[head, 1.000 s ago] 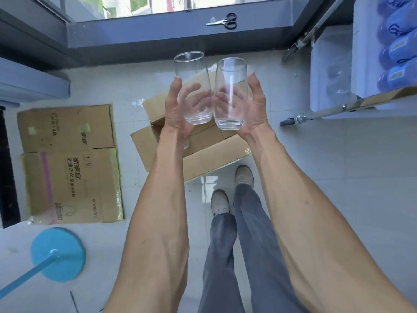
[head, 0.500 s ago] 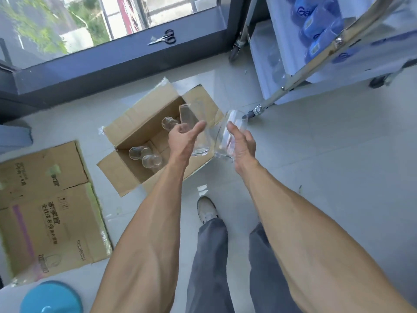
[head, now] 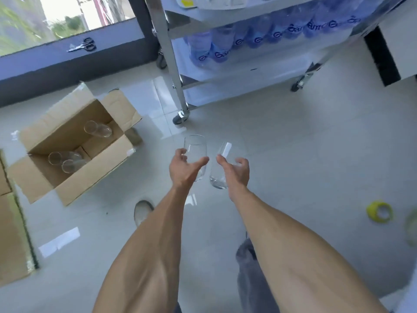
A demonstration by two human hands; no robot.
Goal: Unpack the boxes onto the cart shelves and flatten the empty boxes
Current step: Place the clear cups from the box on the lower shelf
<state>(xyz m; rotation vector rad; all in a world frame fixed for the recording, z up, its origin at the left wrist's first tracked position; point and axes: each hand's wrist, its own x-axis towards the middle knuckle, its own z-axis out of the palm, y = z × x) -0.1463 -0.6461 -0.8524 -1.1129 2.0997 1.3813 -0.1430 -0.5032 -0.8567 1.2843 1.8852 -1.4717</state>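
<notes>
Two clear tumblers held above the tiled floor [head: 293,154], side by side and nearly touching. Left glass [head: 195,147] upright, rim up, gripped round its lower half by the left hand [head: 185,168]. Right glass [head: 220,175] tilted — rim leaning away to the right, thick base lowest — gripped by the right hand [head: 234,171].

Open cardboard box [head: 74,177] on the floor toward its left edge, flaps spread outward, brown and plain. Inside, three more clear glasses [head: 67,160] lying on their sides — one near the far wall, two together near the left corner.

Metal cart [head: 173,71] on castors at the floor's far side, blue-wrapped bottles [head: 216,45] on its lower shelf.

Flattened boxes [head: 11,233] lying flat at the left edge.
</notes>
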